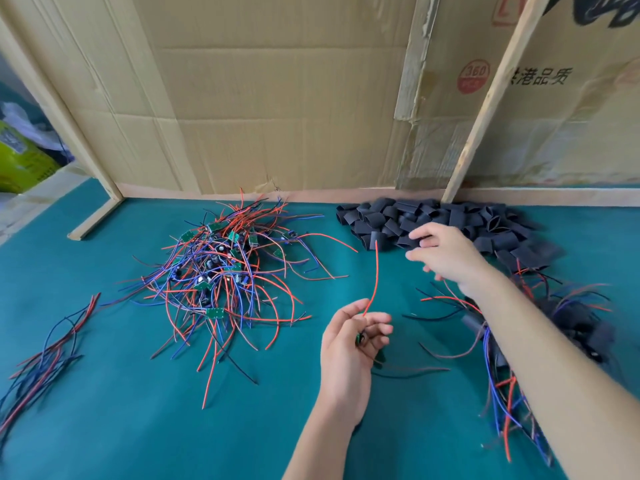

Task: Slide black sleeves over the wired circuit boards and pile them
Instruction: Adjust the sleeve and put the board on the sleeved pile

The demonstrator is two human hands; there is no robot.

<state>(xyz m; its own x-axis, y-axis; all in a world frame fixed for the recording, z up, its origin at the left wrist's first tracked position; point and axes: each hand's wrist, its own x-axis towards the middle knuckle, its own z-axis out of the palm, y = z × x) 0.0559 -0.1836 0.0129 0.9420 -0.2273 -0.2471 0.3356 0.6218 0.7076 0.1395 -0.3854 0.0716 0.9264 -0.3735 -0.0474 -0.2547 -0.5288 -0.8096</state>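
my grips: 2 | heaps of bare green wired circuit boards (221, 268): 1 | heaps of black tube sleeves (443, 220): 1 | heaps of sleeved boards (554, 327): 1 | loose wire bundles (48, 351): 1

Teal table (104, 393) backed by cardboard wall (277, 98) with wooden battens (485, 109)

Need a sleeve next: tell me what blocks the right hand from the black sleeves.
Nothing visible does. The right hand hovers at the near edge of the black sleeves, fingers spread toward them, while the left hand holds a wired board apart.

The brown cardboard wall panel (540, 109) bears a red round stamp (473, 75) reading "360" and black characters "港品质".
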